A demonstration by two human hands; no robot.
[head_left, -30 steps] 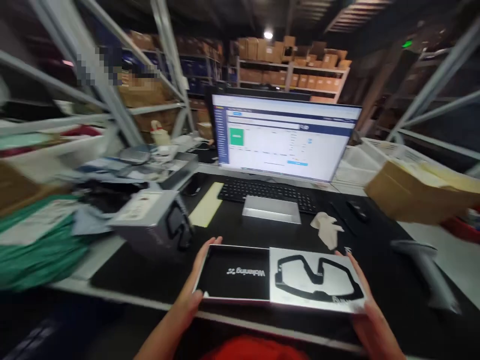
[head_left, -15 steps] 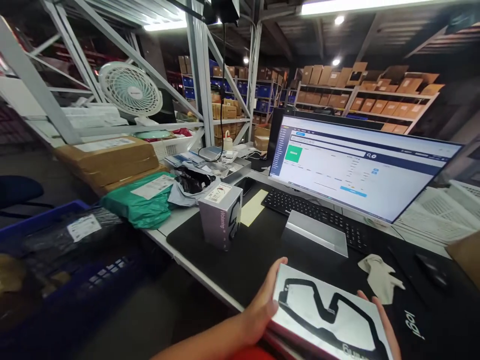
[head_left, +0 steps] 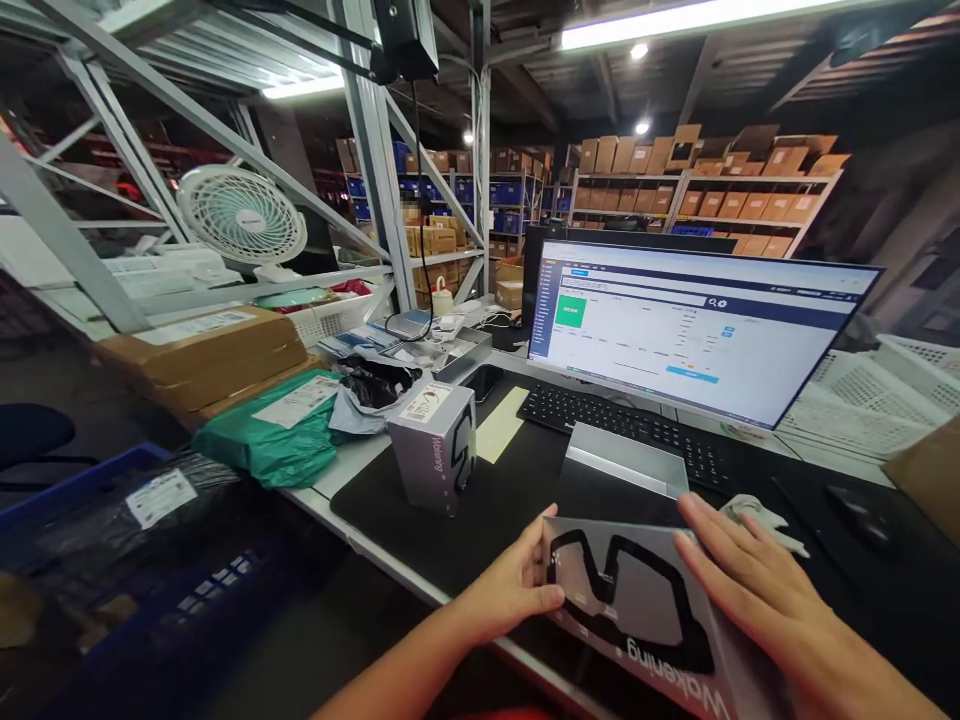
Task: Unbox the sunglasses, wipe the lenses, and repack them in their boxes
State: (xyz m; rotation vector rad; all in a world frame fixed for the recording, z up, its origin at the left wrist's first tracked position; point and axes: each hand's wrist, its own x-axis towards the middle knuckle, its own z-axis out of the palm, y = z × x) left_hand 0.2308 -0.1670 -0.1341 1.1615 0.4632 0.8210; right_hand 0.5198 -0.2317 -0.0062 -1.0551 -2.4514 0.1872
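A grey box with a black goggle-like frame printed on it (head_left: 622,590) is held at the desk's front edge, tilted toward me. My left hand (head_left: 517,585) grips its left end, thumb on the printed face and fingers behind. Along its right side lies my right hand (head_left: 757,580), flat with fingers stretched out, touching the box's top edge. A second grey box of like print (head_left: 431,450) stands upright on the black desk mat (head_left: 517,490), to the left of my hands.
Behind the box are a silver stand (head_left: 626,460), a keyboard (head_left: 600,415) and a monitor (head_left: 690,330). A mouse (head_left: 859,510) and a pale cloth (head_left: 757,515) lie right. Parcels, among them a green bag (head_left: 270,440), sit left, with a blue crate (head_left: 150,580) below.
The held box has tilted, showing more of its lettered side. My right hand has moved from the box's far right end onto its upper right edge, fingers extended. The camera view has shifted slightly.
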